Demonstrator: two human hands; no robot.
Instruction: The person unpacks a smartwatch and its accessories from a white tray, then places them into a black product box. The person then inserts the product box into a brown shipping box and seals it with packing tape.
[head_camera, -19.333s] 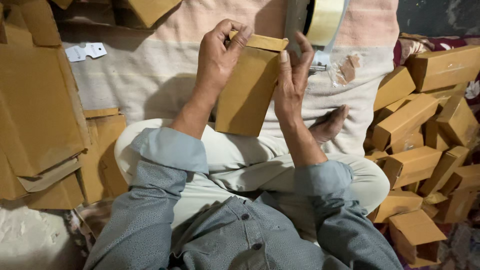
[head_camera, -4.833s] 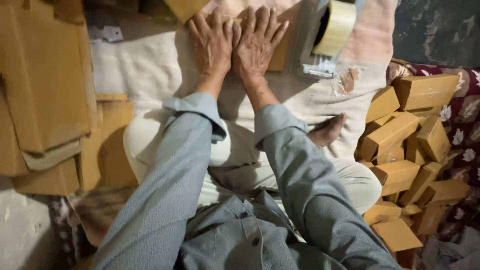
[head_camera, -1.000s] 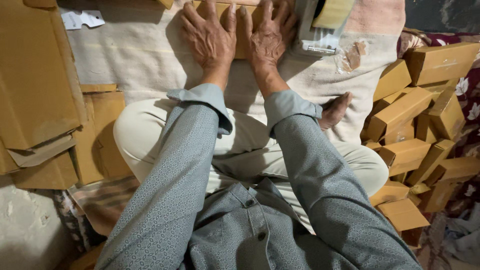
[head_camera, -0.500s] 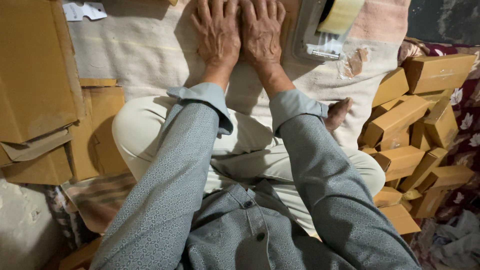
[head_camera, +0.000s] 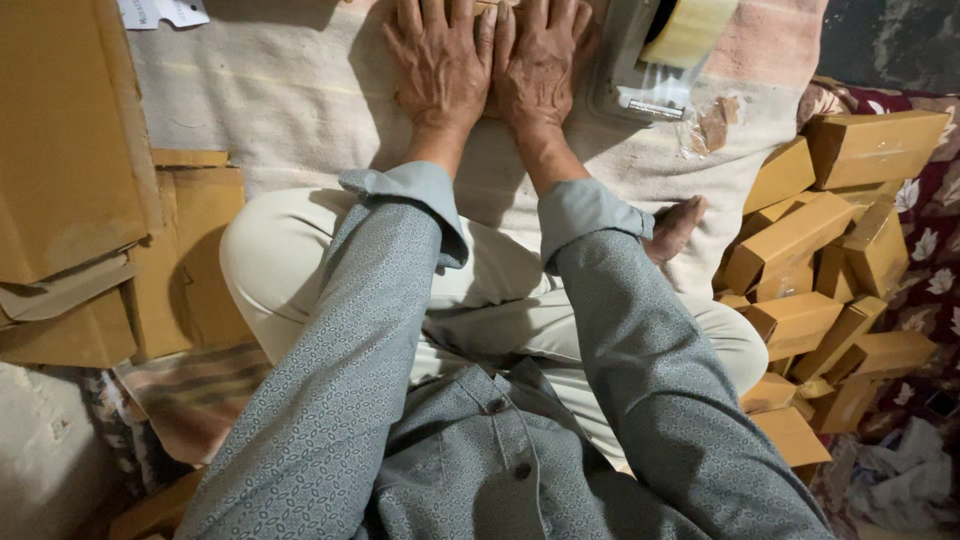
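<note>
Two grey patterned sleeves (head_camera: 400, 330) are stretched forward over crossed legs in pale trousers (head_camera: 300, 270), a bare foot (head_camera: 675, 228) showing beside the right cuff. Farther out, the left hand (head_camera: 440, 62) and the right hand (head_camera: 538, 65) are laid flat, side by side, fingers spread, gripping nothing, pressed on a brown cardboard piece (head_camera: 486, 8) almost wholly hidden beneath them on the cream cloth (head_camera: 280, 90). Folded cardboard boxes (head_camera: 830, 250) are heaped at the right, flat cardboard sheets (head_camera: 70, 160) at the left, and a tape dispenser (head_camera: 665, 45) is seen just beyond the right hand.
</note>
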